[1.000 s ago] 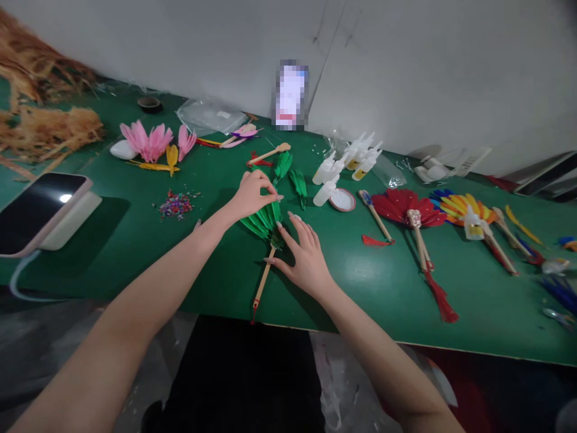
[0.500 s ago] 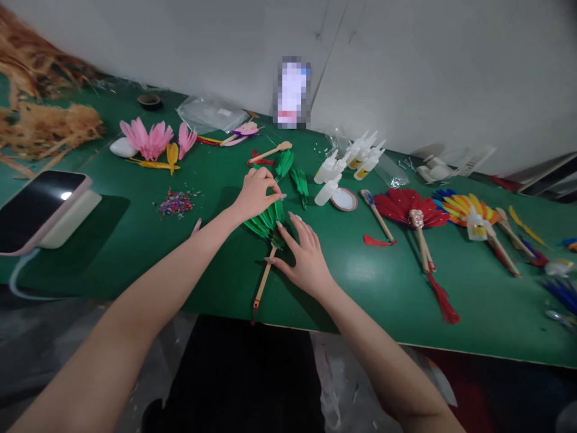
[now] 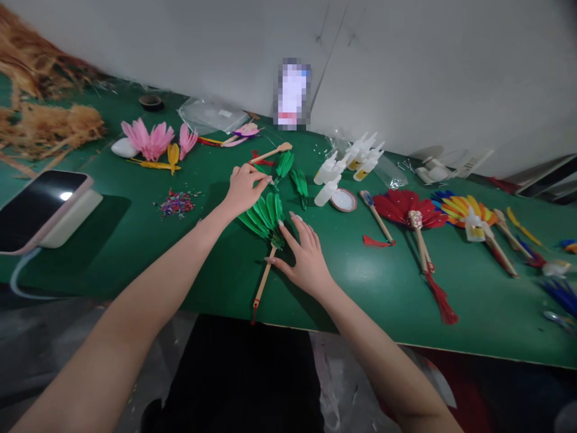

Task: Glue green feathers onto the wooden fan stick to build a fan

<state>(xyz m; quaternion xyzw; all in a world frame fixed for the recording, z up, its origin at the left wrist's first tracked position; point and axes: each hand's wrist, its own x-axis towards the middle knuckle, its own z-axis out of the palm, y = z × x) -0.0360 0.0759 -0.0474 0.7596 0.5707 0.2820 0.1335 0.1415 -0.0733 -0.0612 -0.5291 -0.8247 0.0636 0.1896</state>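
Fan (image 3: 269,215) of green feathers lies on the green table (image 3: 216,276), its wooden handle (image 3: 264,281) pointing to the near edge. The right hand (image 3: 307,252) is spread beside the fan, its thumb tip at the top of the handle and its forefinger at the feather bases. The left hand (image 3: 246,189) is just beyond the fan's feather tips, thumb and fingertips drawn close beside a loose bunch of green feathers (image 3: 284,163); I cannot tell whether they pinch one. The hands are apart from each other. A second green bunch (image 3: 299,185) lies beyond the fan and to its right. Left of the fan are a heap of multicoloured bits (image 3: 176,204) and, farther away, pink feathers (image 3: 149,141). Beyond the fan to the right stand white squeeze bottles (image 3: 326,192) near a small round dish (image 3: 344,200); farther right lies a red feather fan (image 3: 399,209) with a red tassel (image 3: 439,296).
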